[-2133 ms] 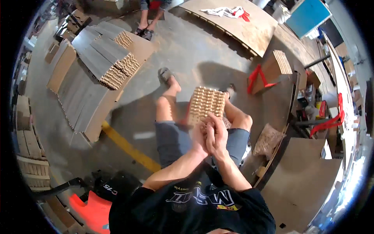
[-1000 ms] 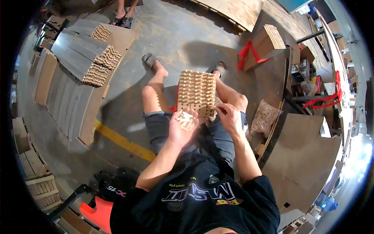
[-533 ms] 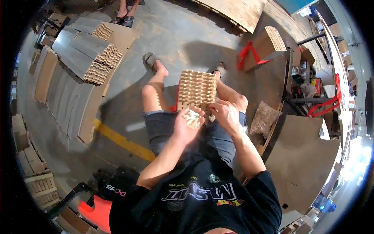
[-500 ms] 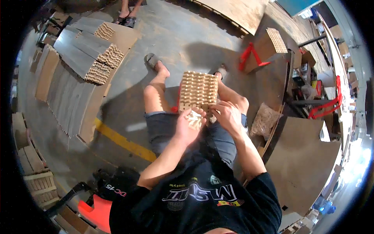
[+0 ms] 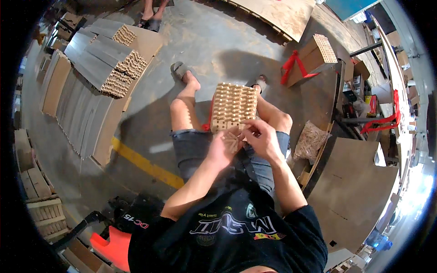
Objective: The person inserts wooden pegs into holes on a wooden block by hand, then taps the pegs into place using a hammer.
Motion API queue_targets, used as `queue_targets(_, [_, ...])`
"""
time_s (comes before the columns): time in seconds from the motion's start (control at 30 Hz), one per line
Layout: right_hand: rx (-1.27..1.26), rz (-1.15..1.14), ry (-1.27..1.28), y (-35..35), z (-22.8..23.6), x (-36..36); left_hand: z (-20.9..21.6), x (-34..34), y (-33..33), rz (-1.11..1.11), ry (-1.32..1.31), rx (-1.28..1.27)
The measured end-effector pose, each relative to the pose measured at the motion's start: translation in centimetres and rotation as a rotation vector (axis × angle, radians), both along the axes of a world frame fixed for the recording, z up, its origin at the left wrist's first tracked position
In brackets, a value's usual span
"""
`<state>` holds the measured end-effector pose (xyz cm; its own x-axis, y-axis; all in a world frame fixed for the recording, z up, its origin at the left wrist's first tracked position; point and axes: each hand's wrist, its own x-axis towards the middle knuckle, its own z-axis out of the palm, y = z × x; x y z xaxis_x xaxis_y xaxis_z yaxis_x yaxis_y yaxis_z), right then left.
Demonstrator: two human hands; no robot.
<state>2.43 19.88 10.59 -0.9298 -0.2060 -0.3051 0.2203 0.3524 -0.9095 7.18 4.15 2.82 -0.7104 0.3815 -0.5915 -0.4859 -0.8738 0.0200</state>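
My left hand [image 5: 220, 151] is cupped palm up around several short wooden dowels [image 5: 231, 143]. Over its fingertips, my right hand [image 5: 265, 142] has thumb and fingers drawn together beside the dowels; what is between them is too small to make out. Just beyond both hands, a stack of wooden strips [image 5: 219, 125] stands between my knees with its end face up. Rows of dowels [image 5: 234, 101] stick up from that face, and the row nearest me shows dark bare holes. A bit of red strap shows at the stack's left side.
Grey strips with notched ends [image 5: 98, 57] lie piled on cardboard at the left. Another bundle with a holed end [image 5: 314, 54] stands far right, with a red strap [image 5: 296, 63]. A clear bag of dowels [image 5: 311, 142] lies right of my knee. Someone's feet [image 5: 150, 20] are at the far left.
My right hand has drawn back from the near edge of the stack to the dowels in my left palm. My left fingers have curled in a little more.
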Motion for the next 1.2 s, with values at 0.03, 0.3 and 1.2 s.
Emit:
queue_targets(0.03, [0.227, 0.052, 0.305, 0.5, 0.3, -0.4, -0.3, 0.1, -0.1, 0.008, -0.018, -0.034])
queue_targets(0.3, [0.432, 0.145, 0.565, 3.7, -5.5, -1.5, -0.7, 0.0, -1.8, 0.044, -0.011, -0.065])
queue_targets(1.2, [0.253, 0.418, 0.24, -1.6, 0.3, -0.7, 0.9, 0.4, -0.8, -0.042, 0.041, -0.171])
